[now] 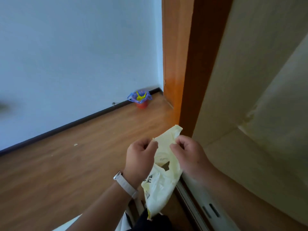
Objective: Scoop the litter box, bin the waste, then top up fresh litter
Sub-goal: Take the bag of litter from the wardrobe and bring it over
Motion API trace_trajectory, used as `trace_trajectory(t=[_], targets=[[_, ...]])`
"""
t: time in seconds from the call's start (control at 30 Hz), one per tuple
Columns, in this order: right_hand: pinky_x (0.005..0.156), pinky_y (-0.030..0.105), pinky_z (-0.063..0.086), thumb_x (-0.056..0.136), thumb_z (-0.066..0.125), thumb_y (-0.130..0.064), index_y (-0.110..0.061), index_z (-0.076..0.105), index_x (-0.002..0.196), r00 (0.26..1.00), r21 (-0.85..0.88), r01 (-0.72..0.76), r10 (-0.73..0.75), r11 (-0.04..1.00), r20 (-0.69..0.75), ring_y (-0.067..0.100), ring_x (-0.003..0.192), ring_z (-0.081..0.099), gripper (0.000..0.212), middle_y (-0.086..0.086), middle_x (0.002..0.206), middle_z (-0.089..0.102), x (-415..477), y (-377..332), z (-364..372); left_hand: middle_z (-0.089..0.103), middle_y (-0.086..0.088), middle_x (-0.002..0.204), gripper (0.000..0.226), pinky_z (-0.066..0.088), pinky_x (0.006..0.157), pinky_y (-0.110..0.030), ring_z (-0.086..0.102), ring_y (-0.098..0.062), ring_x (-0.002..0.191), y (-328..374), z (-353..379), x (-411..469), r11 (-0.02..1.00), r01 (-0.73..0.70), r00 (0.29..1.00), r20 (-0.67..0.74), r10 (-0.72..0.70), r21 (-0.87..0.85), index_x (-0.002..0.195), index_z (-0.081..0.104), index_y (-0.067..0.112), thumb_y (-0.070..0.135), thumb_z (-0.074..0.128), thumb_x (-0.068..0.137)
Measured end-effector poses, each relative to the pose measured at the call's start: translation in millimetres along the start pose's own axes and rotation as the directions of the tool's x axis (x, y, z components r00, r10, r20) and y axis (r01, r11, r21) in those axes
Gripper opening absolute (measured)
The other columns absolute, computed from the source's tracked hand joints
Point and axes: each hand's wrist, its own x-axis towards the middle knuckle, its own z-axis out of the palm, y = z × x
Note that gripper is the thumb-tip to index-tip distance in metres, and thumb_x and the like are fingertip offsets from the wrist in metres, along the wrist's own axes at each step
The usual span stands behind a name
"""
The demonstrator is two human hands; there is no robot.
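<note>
A pale yellow plastic bag (162, 184) with dark print hangs in front of me. My left hand (140, 155) pinches its top edge on the left. My right hand (186, 152) pinches the top edge on the right, close beside the left hand. A white watch strap sits on my left wrist. Far off in the room's corner stands a small red bin (142, 105) lined with a blue bag, and a yellow thing sticks out of it. No litter box or scoop is in view.
Wooden floor (75, 172) stretches to a white wall with a dark skirting board. An orange-brown door frame (181, 64) rises just right of my hands. A metal sliding track (196, 205) runs along the floor at lower right, beside a cream wall.
</note>
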Motion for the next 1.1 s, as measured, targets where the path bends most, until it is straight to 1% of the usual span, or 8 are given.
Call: trace_trajectory(t=[0.1,0.2,0.4,0.53,0.7,0.8,0.97,1.1], targets=[[0.046,0.039,0.028,0.085,0.053,-0.027,-0.019,0.039,0.062,0.999,-0.039,0.017,-0.015,0.999,0.051,0.017,0.050,0.033,0.029,-0.002,0.053,0.034,17.1,-7.9,20.6,0.033,-0.003,0.052,0.031,0.027,0.045,-0.026,0.027,-0.011,0.047,-7.2,-12.3,12.7,1.000,-0.025,0.998,-0.061,0.025,-0.002,0.074,0.052,-0.014,0.013,0.058,0.087],[0.045,0.042,0.032,0.082,0.049,-0.039,-0.018,0.042,0.066,0.995,-0.072,0.023,-0.016,0.997,0.100,0.018,0.050,0.036,0.028,-0.002,0.054,0.037,38.7,-16.1,33.3,0.033,-0.001,0.052,0.030,0.028,0.046,-0.026,0.028,-0.010,0.047,-13.2,-24.7,31.0,1.000,0.001,0.989,-0.147,-0.002,-0.008,0.074,0.053,-0.012,0.014,0.058,0.087],[0.048,0.036,0.028,0.089,0.053,-0.022,-0.007,0.043,0.068,0.985,-0.071,0.024,-0.012,0.997,0.172,0.016,0.052,0.034,0.027,0.001,0.057,0.038,89.6,-32.8,47.0,0.038,-0.004,0.052,0.029,0.028,0.043,-0.017,0.031,-0.009,0.046,-15.4,-49.5,75.7,0.998,0.041,0.965,-0.258,-0.052,-0.047,0.074,0.057,-0.014,0.013,0.061,0.086],[0.048,0.031,0.031,0.091,0.053,-0.018,-0.009,0.046,0.067,0.983,-0.115,0.051,-0.029,0.992,0.182,0.013,0.052,0.037,0.026,-0.001,0.057,0.041,129.8,-43.1,63.1,0.042,-0.007,0.055,0.031,0.030,0.046,-0.026,0.034,-0.012,0.048,-29.0,-74.2,111.5,0.998,0.063,0.954,-0.293,-0.064,-0.015,0.072,0.056,-0.012,0.016,0.060,0.085],[0.046,0.026,0.032,0.091,0.053,-0.022,-0.009,0.052,0.072,0.986,-0.154,0.053,-0.027,0.987,0.164,0.009,0.049,0.038,0.024,-0.002,0.056,0.043,181.9,-53.5,97.1,0.033,0.006,0.051,0.033,0.029,0.046,-0.025,0.031,-0.008,0.049,-44.7,-102.5,142.3,0.997,0.081,0.926,-0.372,-0.072,0.008,0.061,0.042,-0.001,0.014,0.059,0.085],[0.046,0.028,0.030,0.089,0.054,-0.020,-0.006,0.051,0.070,0.987,-0.153,0.077,-0.054,0.985,0.151,0.009,0.049,0.037,0.023,-0.002,0.055,0.041,208.9,-57.6,121.2,0.038,0.004,0.052,0.032,0.032,0.047,-0.027,0.036,-0.008,0.051,-55.3,-114.6,159.8,0.994,0.110,0.914,-0.396,-0.091,0.025,0.062,0.045,0.001,0.017,0.058,0.086],[0.045,0.021,0.028,0.087,0.055,-0.017,-0.003,0.051,0.069,0.969,-0.241,0.192,-0.144,0.951,0.200,0.007,0.050,0.037,0.024,0.003,0.056,0.042,253.3,-71.7,154.9,0.051,-0.011,0.059,0.032,0.047,0.058,-0.041,0.058,-0.029,0.062,-70.3,-140.7,184.1,0.988,0.154,0.891,-0.430,-0.143,-0.009,0.068,0.049,0.000,0.023,0.057,0.089],[0.044,0.017,0.031,0.087,0.054,-0.017,0.000,0.058,0.075,0.949,-0.280,0.267,-0.201,0.922,0.243,0.008,0.052,0.040,0.022,0.016,0.066,0.055,294.5,-89.0,175.3,0.061,-0.021,0.072,0.031,0.049,0.065,-0.047,0.059,-0.036,0.073,-80.6,-165.4,208.0,0.984,0.178,0.853,-0.495,-0.164,-0.017,0.075,0.053,-0.003,0.023,0.056,0.091]])
